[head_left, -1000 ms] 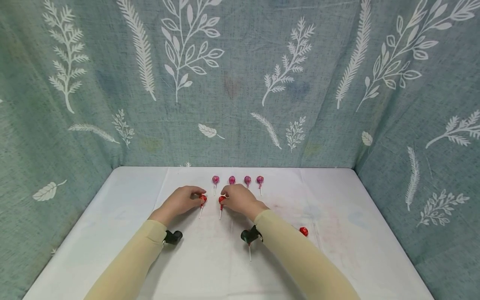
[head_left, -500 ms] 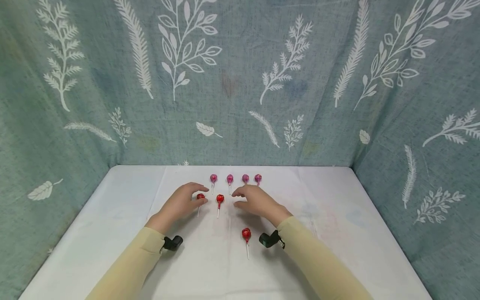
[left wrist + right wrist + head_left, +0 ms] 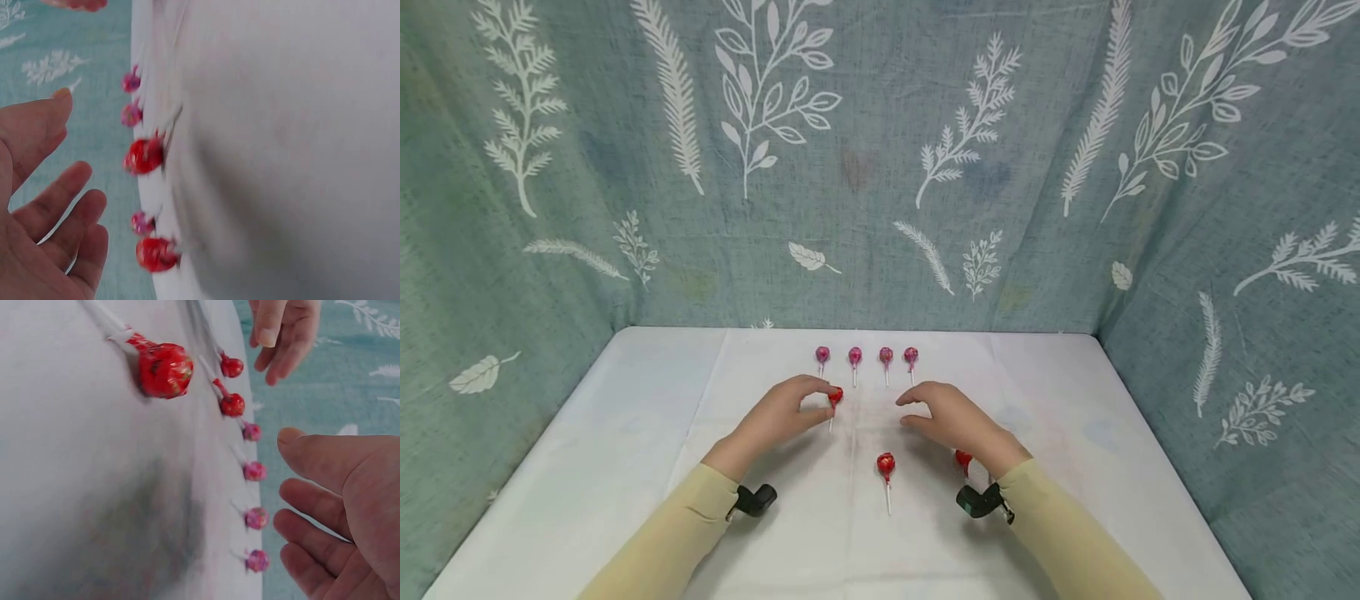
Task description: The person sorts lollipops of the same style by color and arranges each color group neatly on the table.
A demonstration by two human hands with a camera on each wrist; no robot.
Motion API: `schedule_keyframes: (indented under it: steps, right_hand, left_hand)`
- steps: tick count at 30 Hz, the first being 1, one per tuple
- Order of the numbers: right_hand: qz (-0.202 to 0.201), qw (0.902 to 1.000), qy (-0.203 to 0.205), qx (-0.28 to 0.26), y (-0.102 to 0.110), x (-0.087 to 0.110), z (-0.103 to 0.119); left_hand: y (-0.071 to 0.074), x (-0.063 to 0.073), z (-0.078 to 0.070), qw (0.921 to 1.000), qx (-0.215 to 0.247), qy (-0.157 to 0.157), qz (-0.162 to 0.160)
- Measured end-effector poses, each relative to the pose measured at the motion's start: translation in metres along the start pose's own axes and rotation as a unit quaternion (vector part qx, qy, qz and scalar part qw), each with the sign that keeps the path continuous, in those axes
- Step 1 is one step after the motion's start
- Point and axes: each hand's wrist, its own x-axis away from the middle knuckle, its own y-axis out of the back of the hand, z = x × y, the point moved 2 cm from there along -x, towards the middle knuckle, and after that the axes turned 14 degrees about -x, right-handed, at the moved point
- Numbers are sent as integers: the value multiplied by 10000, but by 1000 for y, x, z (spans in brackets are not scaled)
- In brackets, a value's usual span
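My left hand (image 3: 786, 417) is spread above the white table, its fingertips next to a red lollipop (image 3: 835, 396). The left wrist view shows its fingers apart with nothing between them. Two red lollipops, one nearer (image 3: 157, 254) and one farther (image 3: 145, 156), lie on the cloth there; one of them is hidden by the hand in the head view. My right hand (image 3: 958, 421) hovers to the right, fingers parted and holding nothing. Below it, another red lollipop (image 3: 886, 465) lies toward the front. One more red lollipop (image 3: 964, 458) is partly covered by the right wrist.
Several pink lollipops (image 3: 855, 356) lie in a row along the back, sticks toward me. The white tablecloth (image 3: 587, 467) reaches a green leaf-patterned curtain (image 3: 865, 275) at the back and sides.
My right hand has let go of a red lollipop and moved right. My left hand has come off its red lollipop and shifted right to the neighbouring one.
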Motion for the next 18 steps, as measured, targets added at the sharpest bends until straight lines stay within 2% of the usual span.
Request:
schedule_keyframes:
  steps: [6,10,18]
  right_hand:
    - [-167,9998,82,97,4,24,-6]
    - [-161,9999,8,51,5,41,-12]
    - [-392,9991,-117,93,13,64,-24]
  left_hand:
    - [-14,8,-16,9998,170,-50,-6]
    - [-27,16,-26,9991,371,-18,187]
    - [-39,19,-46,9967,650,-293,392]
